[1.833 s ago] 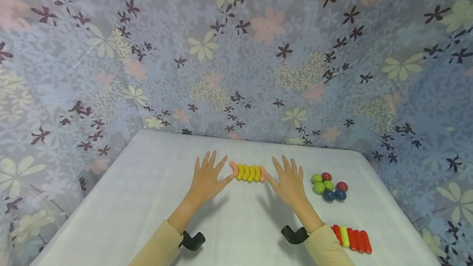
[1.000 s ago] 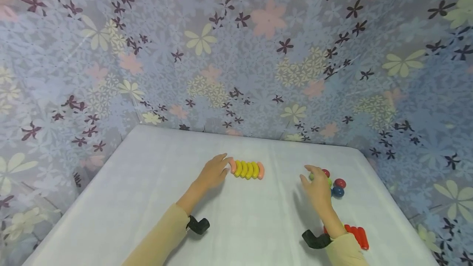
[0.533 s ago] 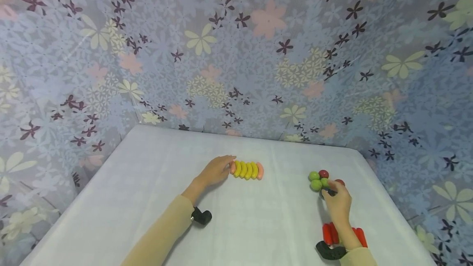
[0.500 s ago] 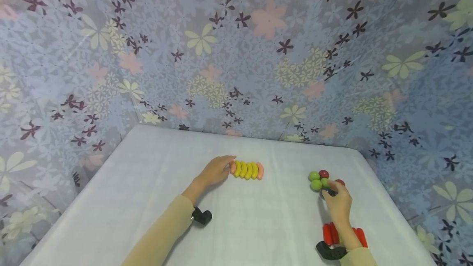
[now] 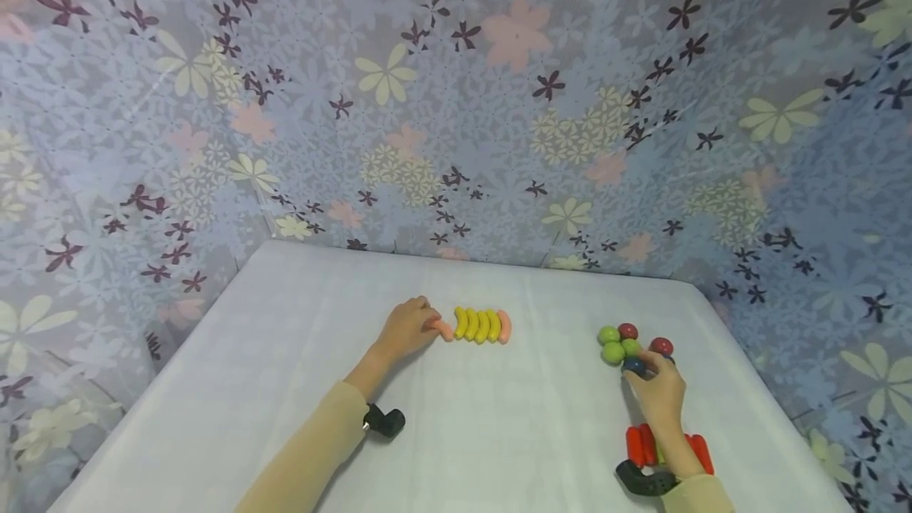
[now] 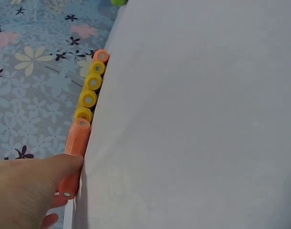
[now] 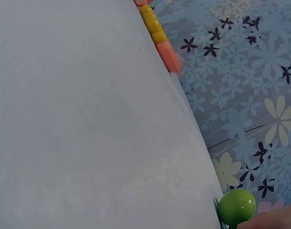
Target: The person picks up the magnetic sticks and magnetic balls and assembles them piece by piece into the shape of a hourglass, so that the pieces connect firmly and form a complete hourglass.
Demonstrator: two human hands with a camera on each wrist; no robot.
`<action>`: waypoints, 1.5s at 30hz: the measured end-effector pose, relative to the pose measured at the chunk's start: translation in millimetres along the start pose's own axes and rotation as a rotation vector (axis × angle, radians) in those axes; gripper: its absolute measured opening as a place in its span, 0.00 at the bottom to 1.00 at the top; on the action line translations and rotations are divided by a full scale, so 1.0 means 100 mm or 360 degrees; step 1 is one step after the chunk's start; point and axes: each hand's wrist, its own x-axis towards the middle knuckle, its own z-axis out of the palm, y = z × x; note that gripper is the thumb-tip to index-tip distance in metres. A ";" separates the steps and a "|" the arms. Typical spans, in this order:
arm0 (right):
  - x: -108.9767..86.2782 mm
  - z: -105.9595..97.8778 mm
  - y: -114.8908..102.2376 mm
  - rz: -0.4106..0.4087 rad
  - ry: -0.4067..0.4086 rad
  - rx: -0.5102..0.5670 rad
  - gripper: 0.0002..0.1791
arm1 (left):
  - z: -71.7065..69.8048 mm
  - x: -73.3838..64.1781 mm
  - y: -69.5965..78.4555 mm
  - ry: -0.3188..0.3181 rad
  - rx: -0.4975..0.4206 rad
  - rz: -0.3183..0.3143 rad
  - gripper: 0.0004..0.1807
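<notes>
At the left end of a short row, my left hand [image 5: 408, 329] pinches a salmon-pink curved toy sausage [image 5: 443, 329]. In the left wrist view the thumb lies on top of this sausage [image 6: 76, 143], with fingertips below it. Beside it stand several yellow toy bananas [image 5: 477, 325], closed off by a second pink sausage [image 5: 505, 327]. On the right, my right hand [image 5: 661, 393] holds a dark blue ball [image 5: 634, 366] between thumb and fingers. Green balls [image 5: 613, 352] touch or sit close to it. Only a fingertip shows in the right wrist view, by a green ball [image 7: 237, 207].
Two red balls [image 5: 661, 347] lie in the cluster, and another blue one is mostly behind the right hand. Red sticks [image 5: 634, 446] with a green one lie under the right wrist. A white cloth covers the table [image 5: 456, 434]; a floral curtain [image 5: 456, 101] hangs behind.
Both hands left the row's ends spread open. The right moved right to the balls and took the blue one. The left gripped the end sausage, which has turned and shifted slightly left of the bananas.
</notes>
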 end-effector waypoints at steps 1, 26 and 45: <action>0.00 0.00 0.00 0.0007 -0.0004 0.0009 0.22 | -0.01 -0.03 0.00 -0.0010 -0.0003 -0.0028 0.10; -0.26 0.37 -0.53 -0.0105 -0.0162 0.0236 0.20 | -0.24 -0.71 0.31 -0.0166 -0.0032 -0.0394 0.14; -0.38 0.55 -0.57 -0.0137 -0.0316 0.0314 0.19 | -0.06 -0.52 0.36 -0.0100 -0.0151 -0.0509 0.07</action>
